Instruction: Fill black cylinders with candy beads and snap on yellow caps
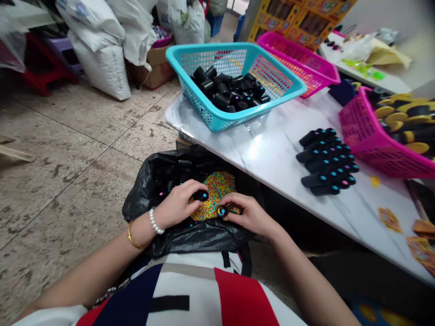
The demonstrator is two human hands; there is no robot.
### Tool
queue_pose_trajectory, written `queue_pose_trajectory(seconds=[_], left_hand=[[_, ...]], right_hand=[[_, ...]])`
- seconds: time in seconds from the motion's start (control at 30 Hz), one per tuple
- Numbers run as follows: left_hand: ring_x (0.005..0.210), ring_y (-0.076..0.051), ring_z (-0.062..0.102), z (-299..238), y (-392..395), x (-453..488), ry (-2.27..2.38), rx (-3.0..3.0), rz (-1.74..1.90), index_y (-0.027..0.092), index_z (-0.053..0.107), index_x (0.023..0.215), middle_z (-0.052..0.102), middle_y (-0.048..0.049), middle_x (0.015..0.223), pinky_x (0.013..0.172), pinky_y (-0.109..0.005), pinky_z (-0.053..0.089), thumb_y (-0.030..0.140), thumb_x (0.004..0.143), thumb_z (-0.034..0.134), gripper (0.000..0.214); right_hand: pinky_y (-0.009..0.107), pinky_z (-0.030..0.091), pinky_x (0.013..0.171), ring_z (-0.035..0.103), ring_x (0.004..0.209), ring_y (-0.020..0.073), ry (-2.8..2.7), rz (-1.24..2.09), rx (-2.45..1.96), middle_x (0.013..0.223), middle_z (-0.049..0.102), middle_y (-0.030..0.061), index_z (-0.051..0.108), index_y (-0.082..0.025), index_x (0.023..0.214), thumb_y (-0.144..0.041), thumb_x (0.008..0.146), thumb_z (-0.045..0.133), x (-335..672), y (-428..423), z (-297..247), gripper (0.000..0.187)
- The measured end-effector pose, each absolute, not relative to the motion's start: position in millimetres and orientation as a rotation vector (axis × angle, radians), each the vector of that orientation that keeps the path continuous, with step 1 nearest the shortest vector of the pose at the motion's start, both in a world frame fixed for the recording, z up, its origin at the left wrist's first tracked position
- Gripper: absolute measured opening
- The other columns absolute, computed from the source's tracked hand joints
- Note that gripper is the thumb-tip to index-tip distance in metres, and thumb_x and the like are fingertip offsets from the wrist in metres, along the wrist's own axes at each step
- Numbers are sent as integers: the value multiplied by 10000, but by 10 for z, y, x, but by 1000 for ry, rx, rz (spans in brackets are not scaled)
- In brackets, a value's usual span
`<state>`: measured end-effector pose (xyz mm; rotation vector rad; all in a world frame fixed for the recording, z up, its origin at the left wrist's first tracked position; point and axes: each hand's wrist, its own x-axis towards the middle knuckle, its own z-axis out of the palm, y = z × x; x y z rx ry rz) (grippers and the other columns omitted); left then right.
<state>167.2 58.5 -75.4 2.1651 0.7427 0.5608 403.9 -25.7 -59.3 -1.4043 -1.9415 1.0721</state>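
Directly beyond the patterned garment [190,290], both bare hands are over an open black plastic bag [139,194]. Left hand [180,199], pearl-like bracelet [155,222] at the wrist: thumb and fingers closed around a black cylinder [202,195], blue dot on its visible end. Right hand [249,213]: narrow pinch on a second cylinder [222,211], yellow and blue showing at its end; contents, if any, I cannot tell. Both held pieces are over a heap of small multicoloured beads [219,185] in the bag; contact with it unclear. Loose black cylinders [184,164] lie left of the heap.

Farther off, on a marble-patterned table [265,154]: a tight cluster of dotted cylinders [326,165]; right of it, a pink basket [374,145] of black-and-yellow pieces; a turquoise basket [234,118] with more black cylinders. Farthest: stacked yellow boxes [280,9].
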Motion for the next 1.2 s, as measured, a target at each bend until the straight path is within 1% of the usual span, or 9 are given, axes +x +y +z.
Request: queue_pose_trajectory(seconds=[0.2, 0.33, 0.5, 0.63, 0.8, 0.93, 1.03, 1.1, 1.2], left_hand=[[1037, -163, 557, -742, 570, 1684, 739, 2189, 518, 210, 556, 1094, 587, -32, 1096, 925, -298, 444, 112, 816, 530, 296], [1017, -180, 567, -786, 589, 1676, 730, 2231, 443, 225, 545, 1106, 591, -34, 1102, 901, -312, 450, 206, 848, 548, 259], [1019, -181, 570, -785, 599, 1691, 698, 2242, 372, 229, 539, 1122, 588, -35, 1109, 900, -315, 449, 222, 855, 548, 268], [1035, -175, 566, -772, 583, 1705, 707, 2224, 361, 218, 543, 1121, 588, -35, 1110, 917, -308, 442, 203, 846, 557, 275], [1033, -180, 568, -792, 573, 1702, 725, 2219, 351, 204, 549, 1114, 591, -44, 1101, 925, -314, 442, 200, 841, 564, 274], [1029, -186, 572, -797, 578, 1680, 719, 2219, 348, 198, 548, 1119, 589, -52, 1104, 917, -320, 451, 207, 843, 559, 276], [1037, -188, 573, -798, 577, 1663, 708, 2223, 350, 199, 546, 1122, 591, -55, 1112, 926, -324, 452, 206, 845, 551, 277], [1039, -192, 574, -804, 574, 1660, 703, 2232, 327, 193, 548, 1119, 594, -60, 1115, 931, -329, 453, 205, 844, 551, 276], [1034, -195, 578, -810, 563, 1667, 659, 2250, 259, 185, 553, 1118, 601, -68, 1111, 931, -333, 458, 193, 840, 549, 278]], right_hand=[[316, 506, 821, 615, 925, 184, -1668, 761, -1549, 1021, 638, 43, 612, -236, 1054, -167, 784, 681, 4260, -758, -243, 287], [340, 511, 820, 616, 922, 198, -1442, 344, -1683, 1000, 629, 47, 581, -237, 1066, -146, 781, 669, 4515, -1086, -43, 312], [350, 508, 848, 602, 962, 211, -1823, 10, -1809, 1061, 611, 82, 589, -218, 1136, -100, 772, 641, 4479, -1170, 22, 386], [326, 517, 850, 580, 1033, 210, -2069, 86, -1678, 1137, 573, 107, 553, -218, 1247, -57, 807, 570, 4294, -1037, -73, 469], [317, 510, 844, 590, 996, 196, -1955, 284, -1632, 1092, 583, 86, 585, -228, 1188, -81, 814, 566, 4193, -826, -176, 403], [286, 518, 783, 609, 891, 169, -1675, 636, -1592, 1002, 609, 41, 611, -245, 1082, -120, 778, 636, 4131, -793, -183, 330], [281, 528, 767, 623, 862, 162, -1427, 926, -1520, 973, 627, 26, 587, -255, 1078, -158, 780, 665, 4064, -838, -202, 323], [287, 526, 776, 627, 867, 164, -1376, 964, -1528, 977, 637, 30, 585, -250, 1076, -159, 784, 665, 4018, -868, -219, 316], [302, 514, 801, 621, 902, 177, -1487, 832, -1605, 1008, 639, 44, 615, -234, 1057, -126, 772, 658, 3982, -918, -201, 308]])
